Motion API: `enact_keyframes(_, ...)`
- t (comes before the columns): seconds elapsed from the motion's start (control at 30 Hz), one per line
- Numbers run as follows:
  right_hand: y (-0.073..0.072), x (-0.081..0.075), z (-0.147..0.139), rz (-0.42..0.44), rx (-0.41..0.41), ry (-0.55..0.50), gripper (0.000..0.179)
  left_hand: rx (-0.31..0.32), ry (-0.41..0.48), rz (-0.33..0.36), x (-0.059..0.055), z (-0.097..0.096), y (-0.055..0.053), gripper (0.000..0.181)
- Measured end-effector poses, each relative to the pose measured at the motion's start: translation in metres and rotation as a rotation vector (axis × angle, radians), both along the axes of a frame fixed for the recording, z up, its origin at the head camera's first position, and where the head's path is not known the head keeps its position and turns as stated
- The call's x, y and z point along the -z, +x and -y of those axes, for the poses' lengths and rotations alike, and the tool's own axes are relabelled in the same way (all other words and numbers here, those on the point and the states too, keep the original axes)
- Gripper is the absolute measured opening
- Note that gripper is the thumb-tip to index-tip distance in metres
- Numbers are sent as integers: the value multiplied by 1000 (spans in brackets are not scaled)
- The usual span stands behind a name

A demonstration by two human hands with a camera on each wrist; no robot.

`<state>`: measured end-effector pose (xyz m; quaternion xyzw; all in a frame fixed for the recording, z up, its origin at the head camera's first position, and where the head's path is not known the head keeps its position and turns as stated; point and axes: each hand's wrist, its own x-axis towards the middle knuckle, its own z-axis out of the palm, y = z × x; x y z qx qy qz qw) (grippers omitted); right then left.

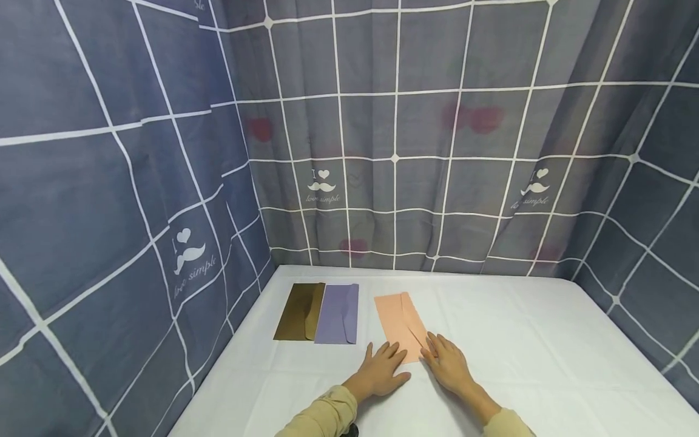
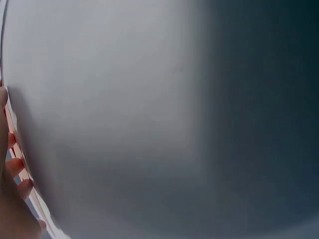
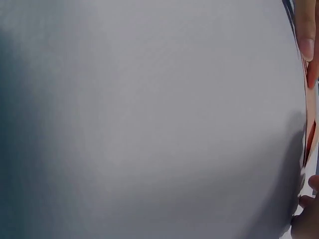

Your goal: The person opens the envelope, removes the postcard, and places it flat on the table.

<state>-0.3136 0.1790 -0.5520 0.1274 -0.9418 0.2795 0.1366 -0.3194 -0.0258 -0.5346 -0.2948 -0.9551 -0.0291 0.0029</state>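
A peach envelope (image 1: pixel 395 315) lies slightly turned on the white table, its flap along the right side. My left hand (image 1: pixel 379 370) rests with spread fingers on its lower left corner, the thumb out on the cloth. At the lower right edge, my right hand (image 1: pixel 449 364) touches the envelope with extended fingers. In the left wrist view the fingers (image 2: pixel 15 167) show only at the left edge. A finger of the right hand (image 3: pixel 306 35) and a strip of the peach envelope (image 3: pixel 310 104) appear at the right edge of the right wrist view.
A purple envelope (image 1: pixel 334 315) and a dark gold envelope (image 1: pixel 295 312) lie side by side at the left of the white tabletop (image 1: pixel 519 340), the gold one outermost. Grid-patterned curtains (image 1: pixel 371 133) hang behind the table and on both sides.
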Motion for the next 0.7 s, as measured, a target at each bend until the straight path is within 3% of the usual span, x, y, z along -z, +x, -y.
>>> enact_keyframes(0.3, 2, 1, 2, -40, 3, 39, 48, 152, -25, 5, -1, 0, 13, 61)
enact_keyframes(0.53, 1, 5, 1, -26, -10, 91, 46, 183, -17, 12, -4, 4, 16, 59)
enact_keyframes(0.7, 1, 7, 0, -48, -7, 107, 43, 162, 20, -2, -3, 5, 11, 57)
